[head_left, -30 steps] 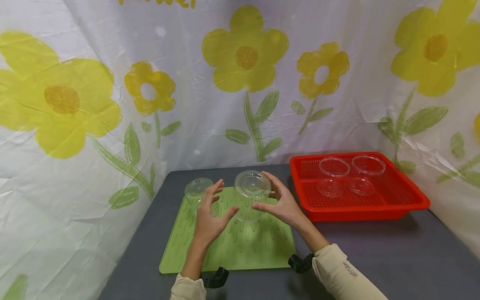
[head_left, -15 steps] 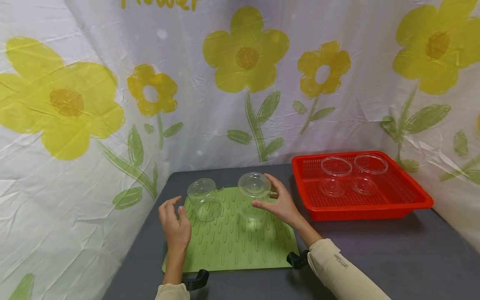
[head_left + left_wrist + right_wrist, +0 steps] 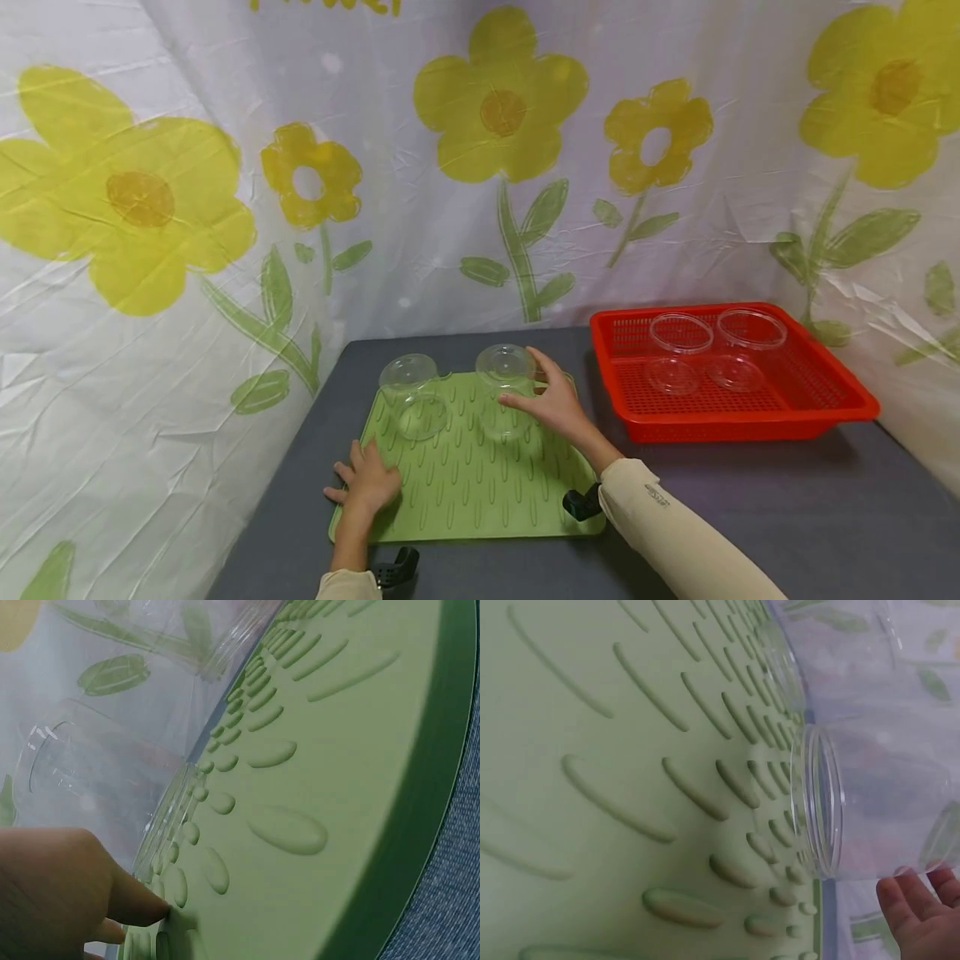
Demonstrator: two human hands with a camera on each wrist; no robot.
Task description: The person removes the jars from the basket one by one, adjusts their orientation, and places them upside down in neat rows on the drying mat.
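Note:
Two clear plastic jars stand mouth-down on a green ribbed mat (image 3: 480, 492). The left jar (image 3: 408, 400) is apart from both hands. At the right jar (image 3: 495, 392), my right hand (image 3: 555, 404) has its thumb and fingers spread. The right wrist view shows relaxed fingertips (image 3: 904, 881) against one side of that jar (image 3: 885, 799), whose ridged rim sits at the mat. My left hand (image 3: 367, 483) lies over the mat's left edge, fingers spread; in the left wrist view a fingertip (image 3: 161, 907) touches the mat's ribs.
A red perforated basket (image 3: 750, 427) stands on the dark grey table (image 3: 720, 517) to the right of the mat. Two more clear jars (image 3: 678, 333) stand mouth-up inside it. A white sheet (image 3: 420, 233) painted with yellow flowers hangs behind the table.
My left hand has moved left from between the jars, then down to the mat's left edge. My right hand stays by the right jar, and the jars have hardly shifted on the mat.

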